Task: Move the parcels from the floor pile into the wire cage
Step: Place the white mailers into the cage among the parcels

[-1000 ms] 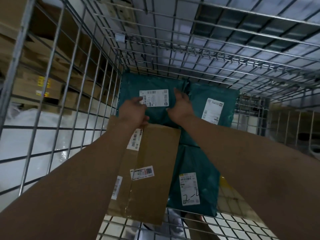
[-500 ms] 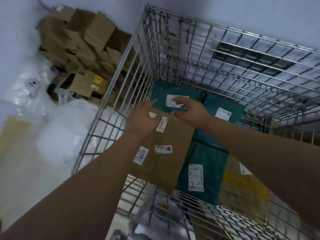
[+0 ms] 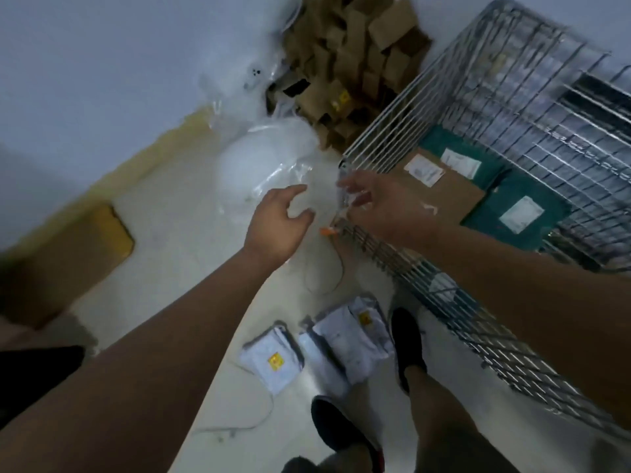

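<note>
On the floor beside the person's shoes, grey mailer bags [image 3: 273, 360] carry yellow stickers, too blurred to read. Above them the left hand [image 3: 276, 223] and the right hand [image 3: 386, 206] are spread loosely, both empty. In the wire cage [image 3: 403, 131], a cardboard parcel [image 3: 444, 196] and teal mailers [image 3: 522, 213] bear illegible white labels.

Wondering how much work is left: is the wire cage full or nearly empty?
Nearly empty: the wire cage holds one low layer, a cardboard parcel on teal mailer bags.

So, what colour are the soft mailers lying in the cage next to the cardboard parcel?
Dark teal mailers with white labels, seen in the head view.
</note>
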A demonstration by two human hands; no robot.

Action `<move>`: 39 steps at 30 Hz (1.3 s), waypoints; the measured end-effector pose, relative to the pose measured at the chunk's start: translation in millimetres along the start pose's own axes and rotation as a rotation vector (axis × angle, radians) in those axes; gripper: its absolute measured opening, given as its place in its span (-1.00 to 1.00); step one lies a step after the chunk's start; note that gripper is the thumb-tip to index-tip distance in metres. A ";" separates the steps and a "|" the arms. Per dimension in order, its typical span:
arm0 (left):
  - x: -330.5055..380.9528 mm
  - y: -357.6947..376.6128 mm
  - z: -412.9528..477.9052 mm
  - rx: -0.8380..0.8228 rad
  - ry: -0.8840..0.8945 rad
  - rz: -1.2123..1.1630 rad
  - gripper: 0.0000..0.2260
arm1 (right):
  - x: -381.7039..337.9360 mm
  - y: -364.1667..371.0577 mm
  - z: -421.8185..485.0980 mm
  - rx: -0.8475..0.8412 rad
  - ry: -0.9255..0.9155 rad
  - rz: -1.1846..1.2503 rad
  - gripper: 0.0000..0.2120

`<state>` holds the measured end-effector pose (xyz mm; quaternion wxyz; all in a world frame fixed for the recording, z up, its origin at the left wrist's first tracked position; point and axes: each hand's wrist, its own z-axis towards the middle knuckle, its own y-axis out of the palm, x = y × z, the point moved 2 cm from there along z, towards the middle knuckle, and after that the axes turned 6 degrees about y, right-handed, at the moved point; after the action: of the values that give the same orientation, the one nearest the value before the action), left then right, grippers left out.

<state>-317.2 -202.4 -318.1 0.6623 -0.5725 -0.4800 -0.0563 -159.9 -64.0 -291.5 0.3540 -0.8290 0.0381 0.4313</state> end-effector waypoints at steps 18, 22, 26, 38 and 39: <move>-287.3 225.7 -266.6 -0.320 -0.612 -0.057 -0.41 | 300.1 296.7 -68.0 -0.464 0.443 -0.457 -0.32; -318.9 285.7 -274.5 -0.313 -0.632 -0.096 -0.36 | 349.7 342.2 -56.3 -0.532 0.429 -0.450 -0.28; -353.6 319.8 -282.8 -0.265 -0.681 -0.102 -0.33 | 368.2 384.0 -46.4 -0.563 0.424 -0.496 -0.17; -497.7 343.6 -289.9 0.027 -1.083 0.066 -0.23 | 344.9 546.8 -31.9 -0.575 0.273 -0.401 -0.32; -511.1 344.5 -288.9 0.056 -1.123 0.031 -0.22 | 342.2 562.1 -26.0 -0.575 0.244 -0.381 -0.31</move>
<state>-209.5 -563.3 -885.1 0.3209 -0.5036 -0.7518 0.2796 -135.4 -416.8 -847.0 0.1732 -0.9322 -0.1977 0.2487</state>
